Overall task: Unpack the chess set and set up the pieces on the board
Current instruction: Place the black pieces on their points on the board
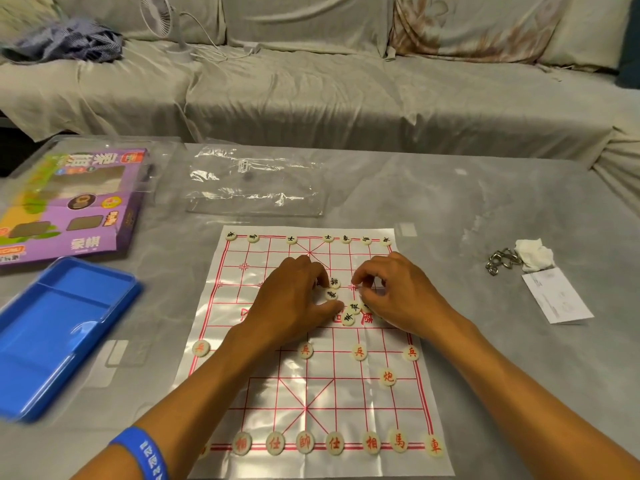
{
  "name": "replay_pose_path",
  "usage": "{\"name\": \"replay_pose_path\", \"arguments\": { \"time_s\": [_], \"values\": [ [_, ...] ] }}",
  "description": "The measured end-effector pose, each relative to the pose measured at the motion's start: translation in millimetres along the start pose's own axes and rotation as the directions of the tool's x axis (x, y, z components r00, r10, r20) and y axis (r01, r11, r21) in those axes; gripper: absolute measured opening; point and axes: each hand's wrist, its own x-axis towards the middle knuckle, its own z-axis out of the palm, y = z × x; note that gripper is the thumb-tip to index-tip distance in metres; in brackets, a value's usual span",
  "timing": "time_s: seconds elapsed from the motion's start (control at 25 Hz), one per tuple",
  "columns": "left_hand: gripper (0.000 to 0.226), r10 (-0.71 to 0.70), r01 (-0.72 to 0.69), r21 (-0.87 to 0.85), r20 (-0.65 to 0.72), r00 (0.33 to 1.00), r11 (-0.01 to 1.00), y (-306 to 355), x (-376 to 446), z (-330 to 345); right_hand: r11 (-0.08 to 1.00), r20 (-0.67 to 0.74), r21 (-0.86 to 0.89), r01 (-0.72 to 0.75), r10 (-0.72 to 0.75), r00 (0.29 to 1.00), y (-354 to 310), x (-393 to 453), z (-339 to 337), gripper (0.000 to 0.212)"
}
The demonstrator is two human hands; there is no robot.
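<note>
The plastic board sheet with red lines lies on the table. Red pieces line its near row, with red soldiers and a cannon further up. Black pieces stand along the far row. Several loose black pieces lie in a cluster at mid-board. My left hand rests over the cluster's left side, its fingertips and thumb curled round one black piece. My right hand hovers at the cluster's right with fingers curled; what they hold is hidden.
A blue plastic tray sits at the near left, the purple game box behind it. A clear bag lies beyond the board. At right are a metal chain, a crumpled tissue and a paper slip. A covered sofa borders the table's far side.
</note>
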Motion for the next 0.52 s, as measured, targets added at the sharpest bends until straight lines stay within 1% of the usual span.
{"name": "replay_pose_path", "arguments": {
  "time_s": [0.08, 0.2, 0.36, 0.52],
  "values": [
    [0.036, -0.012, 0.012, 0.010, -0.015, 1.000, 1.000, -0.2, 1.6, 1.5, 1.000, 0.001, -0.003, -0.001, 0.001, 1.000, -1.5, 1.4, 1.0, 0.015],
    [0.031, 0.014, -0.014, 0.000, -0.016, 1.000, 1.000, -0.9, 2.0, 1.8, 1.000, 0.002, 0.001, -0.015, 0.015, 1.000, -3.6, 4.2, 2.0, 0.015],
    [0.033, 0.042, -0.042, -0.001, -0.011, 0.999, 0.999, -6.6, 1.2, 0.7, 0.999, -0.011, 0.023, -0.026, 0.026, 1.000, -8.8, 7.6, 5.4, 0.014],
    [0.034, 0.079, -0.079, 0.035, 0.004, 0.997, 0.996, -11.9, 0.1, -0.3, 0.999, -0.014, 0.027, -0.029, 0.030, 0.999, -10.7, 8.6, 7.2, 0.014]
  ]
}}
